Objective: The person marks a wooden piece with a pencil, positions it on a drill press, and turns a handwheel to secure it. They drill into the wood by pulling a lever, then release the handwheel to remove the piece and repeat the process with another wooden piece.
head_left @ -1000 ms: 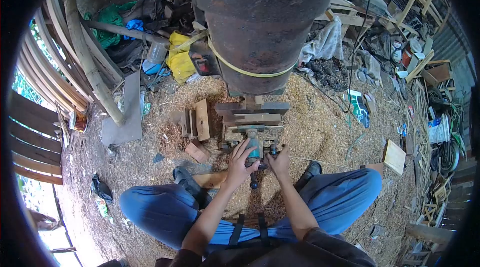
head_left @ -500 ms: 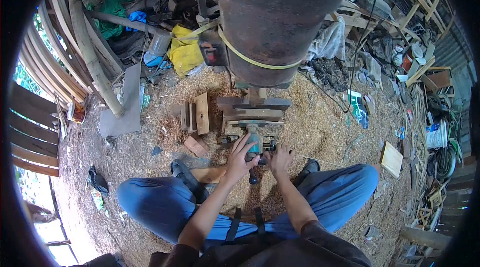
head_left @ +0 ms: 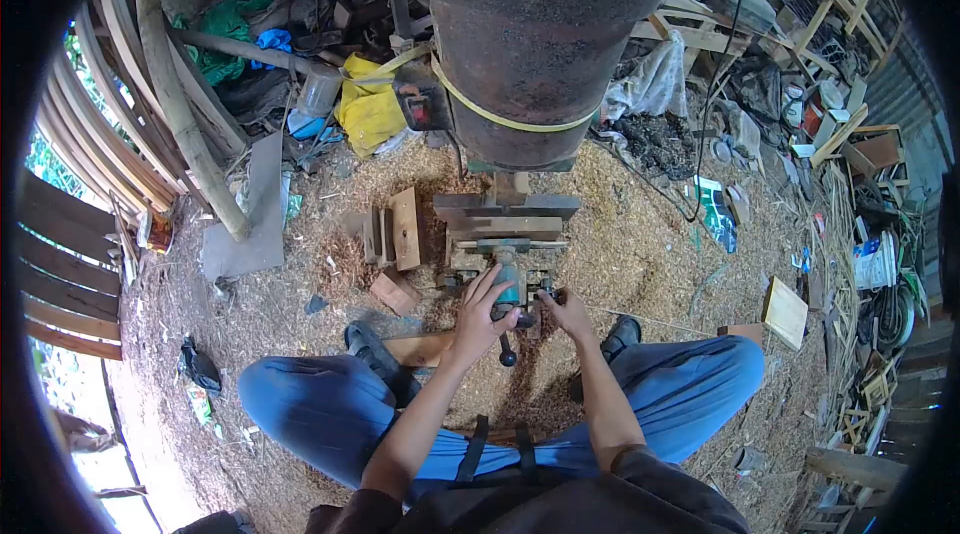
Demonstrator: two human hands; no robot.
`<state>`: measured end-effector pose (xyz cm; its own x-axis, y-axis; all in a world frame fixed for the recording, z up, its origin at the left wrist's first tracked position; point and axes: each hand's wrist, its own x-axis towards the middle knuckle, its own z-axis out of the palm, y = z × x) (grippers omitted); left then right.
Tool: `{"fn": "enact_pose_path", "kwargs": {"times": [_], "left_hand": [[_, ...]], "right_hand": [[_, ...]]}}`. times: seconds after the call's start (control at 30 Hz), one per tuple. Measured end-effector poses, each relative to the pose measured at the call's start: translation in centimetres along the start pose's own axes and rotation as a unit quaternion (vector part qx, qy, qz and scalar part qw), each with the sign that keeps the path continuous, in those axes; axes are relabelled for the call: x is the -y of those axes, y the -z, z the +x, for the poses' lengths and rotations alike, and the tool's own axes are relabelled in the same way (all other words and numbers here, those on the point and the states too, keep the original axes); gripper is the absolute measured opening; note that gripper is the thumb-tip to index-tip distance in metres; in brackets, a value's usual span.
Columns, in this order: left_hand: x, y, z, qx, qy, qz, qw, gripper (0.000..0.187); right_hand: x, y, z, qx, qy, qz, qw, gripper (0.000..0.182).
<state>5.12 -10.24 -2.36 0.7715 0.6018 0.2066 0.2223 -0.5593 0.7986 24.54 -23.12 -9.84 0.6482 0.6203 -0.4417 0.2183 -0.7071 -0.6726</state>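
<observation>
A teal metal vise (head_left: 509,286) sits on the ground between my legs, its dark ball-ended handle (head_left: 508,358) pointing toward me. My left hand (head_left: 480,318) grips the vise body from the left side, fingers laid along it and thumb near its front end. To the right, my right hand (head_left: 567,314) has its fingers bent around a small dark knob (head_left: 547,290) on the vise's side; the fingertips are partly hidden. Wooden boards (head_left: 505,226) stand across the far end of the vise, below a large dark rusty cylinder (head_left: 540,34).
Left of the vise stand wood pieces (head_left: 404,228) and a reddish block (head_left: 394,292). Sawdust (head_left: 640,254) covers the ground. A black cable (head_left: 698,164) hangs at the right. A pale block (head_left: 785,314) lies beyond my right knee. A yellow cloth (head_left: 368,106) lies behind.
My right hand has shifted slightly, with its fingers drawn in closer around the knob. My left hand stays on the vise. The head view has moved a little.
</observation>
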Motion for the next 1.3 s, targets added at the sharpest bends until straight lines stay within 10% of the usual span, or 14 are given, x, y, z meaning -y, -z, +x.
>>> {"fn": "enact_pose_path", "kwargs": {"times": [0.57,0.77,0.87,1.1,1.3], "left_hand": [[0.2,0.1,0.0,0.010,-0.004,0.018,1.000,0.056],[-0.3,0.2,0.1,0.013,0.006,0.002,1.000,0.056],[-0.2,0.0,0.1,0.013,0.003,-0.005,1.000,0.058],[-0.2,0.0,0.0,0.015,0.002,0.007,1.000,0.059],[-0.2,0.1,0.2,0.009,0.008,0.011,1.000,0.058]], "right_hand": [[0.1,0.8,0.7,0.137,-0.011,0.114,0.984,0.070],[-2.4,-2.4,1.9,0.040,-0.018,0.142,0.989,0.060],[0.7,-2.8,0.0,-0.124,0.004,-0.099,0.987,0.049],[0.6,-4.4,-0.7,-0.238,0.062,-0.196,0.949,0.058],[1.0,-0.3,-0.6,-0.067,-0.029,-0.016,0.997,0.077]]}}
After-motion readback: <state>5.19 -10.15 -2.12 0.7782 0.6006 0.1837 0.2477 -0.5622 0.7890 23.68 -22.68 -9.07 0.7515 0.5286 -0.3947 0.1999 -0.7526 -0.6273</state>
